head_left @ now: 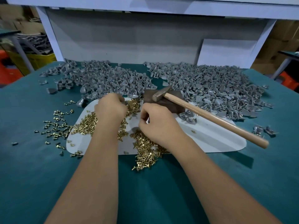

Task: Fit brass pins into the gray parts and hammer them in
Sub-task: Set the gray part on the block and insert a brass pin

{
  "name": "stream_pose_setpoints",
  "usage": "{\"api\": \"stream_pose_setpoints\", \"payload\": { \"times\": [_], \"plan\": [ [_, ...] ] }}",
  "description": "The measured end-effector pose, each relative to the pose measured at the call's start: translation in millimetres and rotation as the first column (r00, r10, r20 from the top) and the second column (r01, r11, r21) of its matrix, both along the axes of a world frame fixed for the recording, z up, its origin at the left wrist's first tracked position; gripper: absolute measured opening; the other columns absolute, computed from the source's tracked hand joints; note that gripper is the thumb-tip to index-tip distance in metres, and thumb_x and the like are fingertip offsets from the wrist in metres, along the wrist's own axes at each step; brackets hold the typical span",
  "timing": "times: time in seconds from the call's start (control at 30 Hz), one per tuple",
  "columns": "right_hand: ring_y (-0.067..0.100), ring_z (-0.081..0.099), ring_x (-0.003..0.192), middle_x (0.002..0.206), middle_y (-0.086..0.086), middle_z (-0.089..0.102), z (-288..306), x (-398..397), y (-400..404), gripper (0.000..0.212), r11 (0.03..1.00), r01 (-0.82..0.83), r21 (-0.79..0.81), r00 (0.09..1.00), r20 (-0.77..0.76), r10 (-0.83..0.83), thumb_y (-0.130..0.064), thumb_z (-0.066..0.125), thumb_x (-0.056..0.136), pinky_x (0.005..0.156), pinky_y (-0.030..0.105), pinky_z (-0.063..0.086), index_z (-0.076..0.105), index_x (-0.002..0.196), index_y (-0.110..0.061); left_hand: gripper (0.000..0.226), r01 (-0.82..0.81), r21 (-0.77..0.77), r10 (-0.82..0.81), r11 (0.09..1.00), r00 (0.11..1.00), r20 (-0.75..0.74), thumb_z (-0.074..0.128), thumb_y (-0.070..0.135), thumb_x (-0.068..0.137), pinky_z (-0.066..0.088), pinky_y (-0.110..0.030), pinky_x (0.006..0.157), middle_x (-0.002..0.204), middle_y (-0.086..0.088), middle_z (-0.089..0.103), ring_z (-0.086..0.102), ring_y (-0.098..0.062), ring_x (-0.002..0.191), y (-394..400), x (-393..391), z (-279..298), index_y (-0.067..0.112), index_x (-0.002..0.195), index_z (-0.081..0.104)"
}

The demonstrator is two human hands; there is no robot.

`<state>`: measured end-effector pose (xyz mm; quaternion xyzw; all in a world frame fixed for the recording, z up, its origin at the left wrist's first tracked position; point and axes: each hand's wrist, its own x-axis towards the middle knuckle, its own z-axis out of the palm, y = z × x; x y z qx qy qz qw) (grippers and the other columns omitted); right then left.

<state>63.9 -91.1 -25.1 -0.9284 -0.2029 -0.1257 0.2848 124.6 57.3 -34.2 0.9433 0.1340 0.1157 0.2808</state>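
Meanwhile, both hands' fingers (142,122) curled, grip unclear, over brass pins (145,147), hammer (194,107) idle.

Teal-covered workbench (24,167), white shelf frame (47,29) behind, cardboard boxes (284,39), yellow bin (43,59)

Brass pins (145,147) heaped loose at 6 o'clock; gray parts (210,84) piled 10-to-2; hammer (210,117) lying head-on-block.

- Teal cloth (32,175) covers the table.
- A white board (226,50) leans against the gray back panel (121,38).
- A yellow bin (43,59) stands far left, cardboard boxes (279,50) far right.
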Motion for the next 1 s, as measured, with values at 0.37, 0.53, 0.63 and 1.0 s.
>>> {"api": "stream_pose_setpoints", "payload": {
  "times": [0.37,0.53,0.63,1.0],
  "plan": [
    [0.005,0.052,0.09,0.097,-0.005,0.061,-3,18,-24,0.017,0.93,0.141,0.34,0.962,0.173,-0.209,-0.002,0.056,0.091,0.08,0.011,0.039,0.069,0.097,-0.011,0.022,0.091,-0.248,-0.023,0.964,0.964,0.266,0.065,0.009,0.089,0.05,-0.03,0.067,0.088,0.004,0.073,0.063,-0.018,0.074,-6,0,1,0.028,0.08,0.071],
    [0.003,0.051,0.084,0.089,-0.014,0.057,0,21,-33,0.013,0.887,0.21,0.412,0.939,0.166,-0.3,-0.01,0.059,0.091,0.071,0.01,0.039,0.063,0.089,-0.022,0.028,0.431,-0.589,-0.218,0.683,0.891,0.399,0.071,-0.001,0.085,0.055,-0.014,0.072,0.088,0.002,0.065,0.065,0.003,0.075,-23,-8,13,0.024,0.097,0.065],
    [0.011,0.052,0.084,0.089,-0.01,0.058,-1,20,-38,0.005,0.899,0.317,0.303,0.893,0.225,-0.39,-0.019,0.056,0.093,0.066,0.025,0.037,0.061,0.091,-0.021,0.023,0.509,-0.614,-0.311,0.604,0.859,0.406,0.072,-0.001,0.084,0.054,-0.014,0.074,0.089,-0.005,0.069,0.067,-0.002,0.076,-31,-13,16,0.018,0.097,0.07],
    [0.027,0.045,0.097,0.12,0.006,0.039,23,15,-69,0.014,0.905,0.284,-0.316,0.956,0.014,-0.295,-0.014,0.053,0.093,0.082,0.045,0.045,0.046,0.09,-0.025,0.007,0.449,-0.584,-0.231,0.676,0.882,0.411,0.062,0.017,0.097,0.051,-0.012,0.076,0.095,0.003,0.069,0.065,-0.005,0.087,-42,-5,9,0.024,0.095,0.062]
  ]
}}
